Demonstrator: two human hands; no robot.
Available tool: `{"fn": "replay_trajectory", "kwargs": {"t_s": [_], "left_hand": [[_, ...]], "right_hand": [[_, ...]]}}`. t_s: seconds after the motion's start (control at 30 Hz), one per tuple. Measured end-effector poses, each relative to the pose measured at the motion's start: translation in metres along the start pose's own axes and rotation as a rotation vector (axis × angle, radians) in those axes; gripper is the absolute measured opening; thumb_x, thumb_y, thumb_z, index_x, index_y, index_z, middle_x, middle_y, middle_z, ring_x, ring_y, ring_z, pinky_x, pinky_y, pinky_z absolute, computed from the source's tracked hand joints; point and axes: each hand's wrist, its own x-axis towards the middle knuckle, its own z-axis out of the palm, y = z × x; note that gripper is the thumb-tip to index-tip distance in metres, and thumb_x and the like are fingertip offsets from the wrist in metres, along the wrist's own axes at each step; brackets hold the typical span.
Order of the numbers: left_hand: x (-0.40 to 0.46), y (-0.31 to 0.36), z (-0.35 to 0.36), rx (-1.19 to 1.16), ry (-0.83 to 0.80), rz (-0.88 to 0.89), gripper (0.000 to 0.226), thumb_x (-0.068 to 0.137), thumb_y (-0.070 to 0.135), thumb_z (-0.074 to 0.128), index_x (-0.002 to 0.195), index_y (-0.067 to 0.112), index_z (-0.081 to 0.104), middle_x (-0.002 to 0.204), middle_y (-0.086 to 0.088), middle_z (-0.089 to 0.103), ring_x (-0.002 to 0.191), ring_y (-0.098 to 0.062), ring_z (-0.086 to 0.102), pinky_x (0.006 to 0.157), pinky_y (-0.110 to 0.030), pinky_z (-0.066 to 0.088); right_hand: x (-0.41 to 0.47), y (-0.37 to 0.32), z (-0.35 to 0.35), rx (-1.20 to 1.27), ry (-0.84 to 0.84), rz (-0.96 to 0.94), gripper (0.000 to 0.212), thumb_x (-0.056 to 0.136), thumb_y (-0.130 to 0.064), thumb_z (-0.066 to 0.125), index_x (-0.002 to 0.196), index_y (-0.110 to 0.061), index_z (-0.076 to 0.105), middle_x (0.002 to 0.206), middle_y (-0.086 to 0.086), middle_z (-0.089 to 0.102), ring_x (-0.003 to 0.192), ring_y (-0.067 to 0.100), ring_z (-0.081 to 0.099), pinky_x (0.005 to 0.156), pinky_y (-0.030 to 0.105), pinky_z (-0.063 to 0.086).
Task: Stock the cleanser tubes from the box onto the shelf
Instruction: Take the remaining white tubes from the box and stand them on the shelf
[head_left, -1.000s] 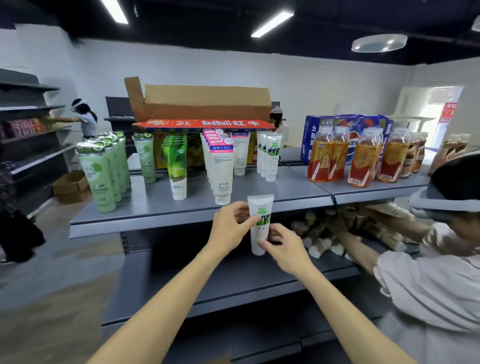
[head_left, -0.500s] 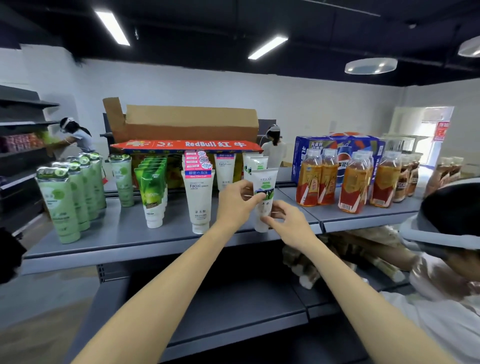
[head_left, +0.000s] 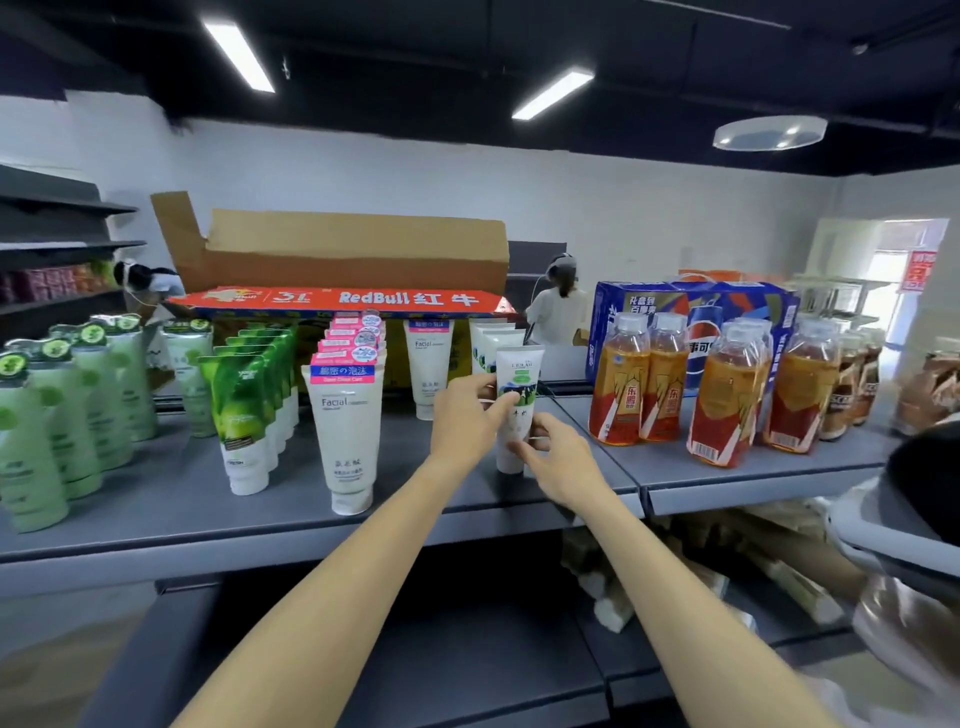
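The room was a shop with white walls, a dark ceiling and strip lights. The grey shelf (head_left: 441, 499) carried rows of tubes at nine o'clock and tea bottles (head_left: 644, 384) at three; the box (head_left: 353, 249) sat at twelve. Both hands were standing one tube (head_left: 517, 410) upright mid-shelf: left hand (head_left: 467, 421) pinching its middle, right hand (head_left: 558, 460) its cap end (seemingly just touching down). Next, I judged, came a gentle release.

White wall (head_left: 649, 218), black ceiling (head_left: 441, 47), strip lights (head_left: 553, 93), bright doorway (head_left: 883, 280)
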Motion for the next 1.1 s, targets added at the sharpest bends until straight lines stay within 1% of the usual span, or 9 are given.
{"fn": "replay_trajectory", "kwargs": {"t_s": [0.07,0.2,0.37,0.53,0.7,0.8,0.87,1.0,1.1], "left_hand": [[0.007,-0.006,0.005,-0.001,0.009,-0.004,0.018,0.089,0.025,0.072,0.107,0.023,0.075,0.103,0.007,0.075,0.094,-0.006,0.068,0.082,-0.037,0.06],[0.016,-0.01,0.01,0.012,0.026,-0.007,0.018,0.09,0.025,0.071,0.108,0.022,0.074,0.104,0.007,0.075,0.094,-0.004,0.068,0.082,-0.035,0.06],[0.024,-0.014,0.013,0.037,0.039,-0.014,0.016,0.091,0.024,0.071,0.105,0.019,0.074,0.103,0.005,0.075,0.091,-0.002,0.067,0.08,-0.033,0.06],[0.026,-0.016,0.013,0.04,0.042,-0.004,0.014,0.091,0.023,0.07,0.102,0.016,0.074,0.099,0.008,0.075,0.088,-0.002,0.068,0.08,-0.034,0.06],[0.027,-0.015,0.012,0.029,0.043,0.001,0.015,0.091,0.022,0.07,0.104,0.016,0.074,0.104,0.003,0.075,0.089,-0.002,0.067,0.078,-0.027,0.059],[0.026,-0.015,0.011,0.024,0.036,-0.003,0.016,0.092,0.022,0.07,0.105,0.016,0.074,0.105,0.003,0.076,0.09,-0.004,0.069,0.077,-0.027,0.06],[0.025,-0.015,0.011,0.025,0.046,0.0,0.016,0.091,0.023,0.07,0.105,0.015,0.074,0.104,0.004,0.076,0.091,-0.006,0.07,0.077,-0.028,0.06],[0.025,-0.009,0.012,0.046,0.055,-0.029,0.014,0.09,0.023,0.072,0.101,0.014,0.072,0.096,0.009,0.072,0.087,-0.004,0.067,0.074,-0.021,0.056],[0.021,-0.01,0.014,0.076,0.053,-0.057,0.021,0.088,0.026,0.073,0.105,0.015,0.071,0.103,0.002,0.074,0.094,-0.012,0.069,0.081,-0.031,0.059]], "right_hand": [[0.01,0.007,0.002,0.01,-0.008,0.004,0.029,0.094,-0.028,0.066,0.122,-0.021,0.061,0.109,-0.003,0.071,0.1,0.012,0.067,0.086,0.03,0.055],[0.026,0.015,0.0,0.013,-0.028,-0.019,0.025,0.094,-0.03,0.066,0.118,-0.023,0.062,0.105,-0.007,0.071,0.098,0.009,0.066,0.084,0.027,0.055],[0.036,0.018,0.004,0.027,-0.034,-0.037,0.029,0.092,-0.027,0.069,0.12,-0.02,0.063,0.105,-0.006,0.071,0.096,0.008,0.068,0.087,0.029,0.056],[0.04,0.019,0.005,0.032,-0.041,-0.048,0.028,0.093,-0.026,0.068,0.12,-0.022,0.061,0.102,-0.009,0.069,0.09,0.001,0.064,0.073,0.012,0.049],[0.043,0.023,0.007,0.073,-0.041,-0.047,0.03,0.093,-0.027,0.068,0.122,-0.022,0.062,0.106,-0.01,0.07,0.094,-0.001,0.065,0.082,0.021,0.055],[0.04,0.023,0.007,0.087,-0.037,-0.056,0.031,0.094,-0.027,0.067,0.124,-0.022,0.06,0.108,-0.01,0.069,0.093,-0.002,0.064,0.072,0.012,0.051],[0.038,0.02,0.007,0.108,-0.028,-0.049,0.031,0.093,-0.025,0.068,0.122,-0.023,0.058,0.108,-0.009,0.068,0.092,-0.003,0.063,0.067,0.01,0.049],[0.034,0.014,0.007,0.131,-0.054,-0.047,0.046,0.088,-0.018,0.074,0.127,-0.022,0.05,0.109,-0.01,0.063,0.095,0.003,0.064,0.069,0.013,0.049],[0.031,0.013,0.008,0.116,-0.029,-0.062,0.053,0.083,-0.02,0.079,0.127,-0.023,0.048,0.114,-0.005,0.063,0.1,0.009,0.064,0.076,0.016,0.051]]}}
